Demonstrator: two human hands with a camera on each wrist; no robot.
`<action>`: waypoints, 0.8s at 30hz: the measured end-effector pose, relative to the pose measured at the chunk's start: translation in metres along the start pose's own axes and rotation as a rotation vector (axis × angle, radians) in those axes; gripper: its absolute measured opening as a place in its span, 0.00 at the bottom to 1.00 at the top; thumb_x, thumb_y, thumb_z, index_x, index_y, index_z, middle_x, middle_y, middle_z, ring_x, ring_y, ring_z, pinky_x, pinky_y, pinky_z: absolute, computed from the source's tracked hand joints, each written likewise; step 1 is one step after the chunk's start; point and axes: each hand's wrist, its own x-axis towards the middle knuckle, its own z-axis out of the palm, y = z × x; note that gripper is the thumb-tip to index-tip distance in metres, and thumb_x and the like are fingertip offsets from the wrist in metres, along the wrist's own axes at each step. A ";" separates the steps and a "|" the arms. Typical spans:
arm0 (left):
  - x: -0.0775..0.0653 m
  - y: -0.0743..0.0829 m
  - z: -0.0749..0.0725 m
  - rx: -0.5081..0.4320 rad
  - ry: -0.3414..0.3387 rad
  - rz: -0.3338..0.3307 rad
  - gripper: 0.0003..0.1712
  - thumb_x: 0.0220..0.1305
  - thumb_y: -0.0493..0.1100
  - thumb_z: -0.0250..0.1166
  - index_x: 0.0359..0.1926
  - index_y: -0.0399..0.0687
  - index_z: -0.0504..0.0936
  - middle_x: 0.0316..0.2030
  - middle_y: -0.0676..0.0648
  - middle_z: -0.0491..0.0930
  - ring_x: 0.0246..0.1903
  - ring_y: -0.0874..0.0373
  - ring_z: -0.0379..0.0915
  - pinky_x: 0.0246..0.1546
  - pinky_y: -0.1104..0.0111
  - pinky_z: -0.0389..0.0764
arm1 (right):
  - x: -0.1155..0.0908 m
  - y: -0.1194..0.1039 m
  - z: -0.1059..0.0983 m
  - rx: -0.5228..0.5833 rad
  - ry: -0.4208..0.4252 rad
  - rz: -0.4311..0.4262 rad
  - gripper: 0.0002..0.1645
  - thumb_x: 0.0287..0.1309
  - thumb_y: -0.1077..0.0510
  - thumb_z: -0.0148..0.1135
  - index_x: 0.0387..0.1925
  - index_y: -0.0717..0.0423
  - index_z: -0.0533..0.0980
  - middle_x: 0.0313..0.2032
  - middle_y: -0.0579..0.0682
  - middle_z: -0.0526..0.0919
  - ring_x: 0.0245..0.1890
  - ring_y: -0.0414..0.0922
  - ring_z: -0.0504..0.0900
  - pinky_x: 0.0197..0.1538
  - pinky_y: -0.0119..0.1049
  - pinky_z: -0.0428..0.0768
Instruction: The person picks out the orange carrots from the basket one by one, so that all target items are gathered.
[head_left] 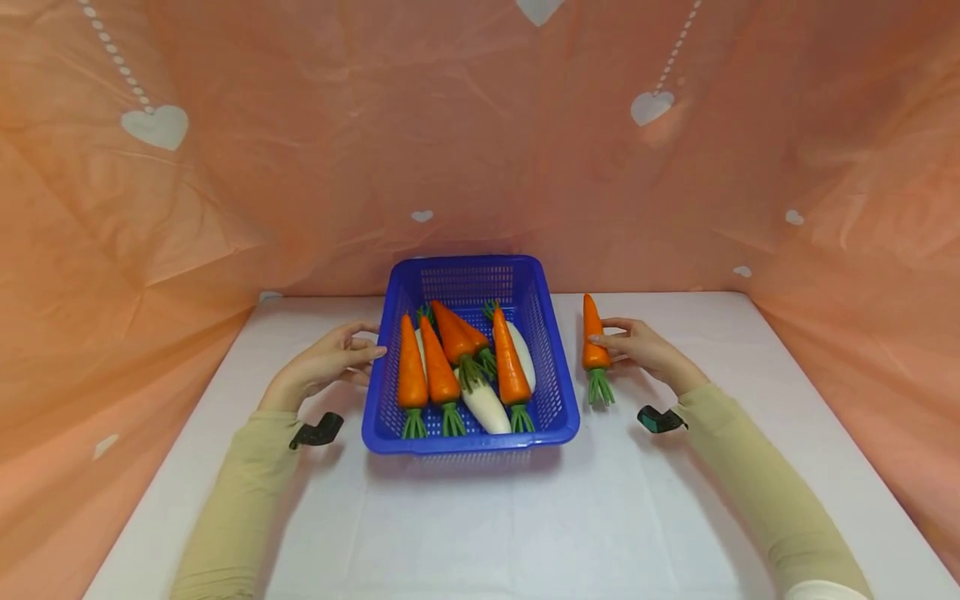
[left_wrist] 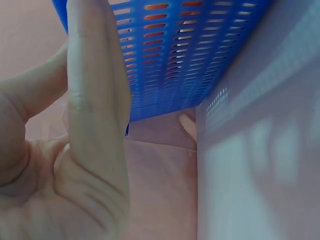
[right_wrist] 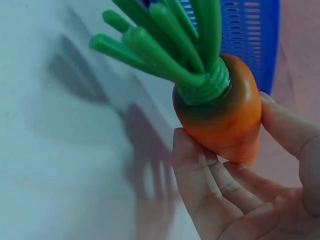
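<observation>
A blue plastic basket (head_left: 471, 443) holds several orange carrots (head_left: 412, 371) with green stem ends, along with white radishes (head_left: 483, 406) that are partly covered by them. My left hand (head_left: 330, 362) rests at the basket's left rim, thumb and fingertips touching it; in the left wrist view its fingers (left_wrist: 95, 75) are extended along the perforated side wall. To the right of the basket, my right hand (head_left: 637, 343) holds another carrot (head_left: 594, 337) between thumb and fingers. That carrot has its tip pointing away and its green stems toward me. In the right wrist view the fingertips (right_wrist: 187, 150) support its orange body.
Everything is over a white-covered table (head_left: 465, 533). An orange curtain (head_left: 480, 150) with white hearts hangs behind and on both sides. Dark wrist cameras (head_left: 318, 430) stick out from the beige sleeves (head_left: 247, 492).
</observation>
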 end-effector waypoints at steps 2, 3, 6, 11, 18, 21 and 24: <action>0.000 0.000 0.000 0.004 0.004 0.000 0.33 0.68 0.38 0.59 0.66 0.31 0.53 0.38 0.40 0.79 0.30 0.53 0.81 0.34 0.60 0.84 | 0.004 0.002 0.003 0.003 -0.010 0.007 0.44 0.65 0.50 0.60 0.69 0.69 0.51 0.48 0.66 0.75 0.38 0.47 0.81 0.46 0.42 0.81; -0.001 0.000 0.000 0.006 0.007 0.001 0.33 0.68 0.38 0.59 0.66 0.31 0.53 0.38 0.40 0.79 0.30 0.53 0.81 0.34 0.60 0.84 | 0.006 0.002 0.004 0.002 -0.013 0.010 0.43 0.65 0.50 0.60 0.69 0.69 0.52 0.48 0.66 0.75 0.37 0.46 0.81 0.46 0.42 0.81; 0.000 -0.001 0.000 0.012 0.010 0.010 0.33 0.69 0.38 0.59 0.66 0.31 0.53 0.38 0.41 0.79 0.29 0.53 0.80 0.33 0.60 0.84 | 0.011 0.003 0.007 -0.007 -0.008 0.016 0.42 0.64 0.50 0.60 0.67 0.70 0.54 0.45 0.63 0.76 0.35 0.44 0.80 0.46 0.41 0.82; 0.002 -0.003 0.000 0.019 0.016 0.030 0.32 0.68 0.38 0.59 0.66 0.30 0.55 0.38 0.40 0.79 0.30 0.53 0.80 0.33 0.59 0.84 | 0.018 0.004 0.012 0.001 -0.003 0.011 0.40 0.63 0.52 0.61 0.65 0.73 0.56 0.38 0.57 0.79 0.32 0.43 0.80 0.44 0.41 0.82; 0.003 -0.004 -0.001 0.007 0.028 0.038 0.32 0.68 0.38 0.59 0.66 0.30 0.56 0.40 0.40 0.77 0.30 0.53 0.80 0.34 0.58 0.84 | 0.027 0.002 0.017 -0.033 0.016 0.030 0.40 0.63 0.51 0.62 0.64 0.75 0.58 0.43 0.63 0.78 0.34 0.45 0.81 0.42 0.38 0.82; 0.003 -0.006 -0.001 -0.009 0.038 0.037 0.33 0.68 0.38 0.60 0.67 0.31 0.56 0.40 0.41 0.78 0.30 0.53 0.81 0.33 0.58 0.84 | 0.029 -0.001 0.018 -0.053 0.022 0.038 0.39 0.64 0.52 0.60 0.63 0.75 0.58 0.47 0.67 0.76 0.35 0.47 0.81 0.43 0.39 0.82; 0.003 -0.007 -0.001 -0.022 0.040 0.041 0.33 0.68 0.38 0.59 0.68 0.32 0.56 0.40 0.41 0.78 0.30 0.53 0.81 0.33 0.58 0.84 | 0.030 -0.005 0.019 -0.069 0.029 0.045 0.38 0.65 0.52 0.59 0.63 0.76 0.59 0.47 0.67 0.76 0.34 0.47 0.82 0.44 0.40 0.82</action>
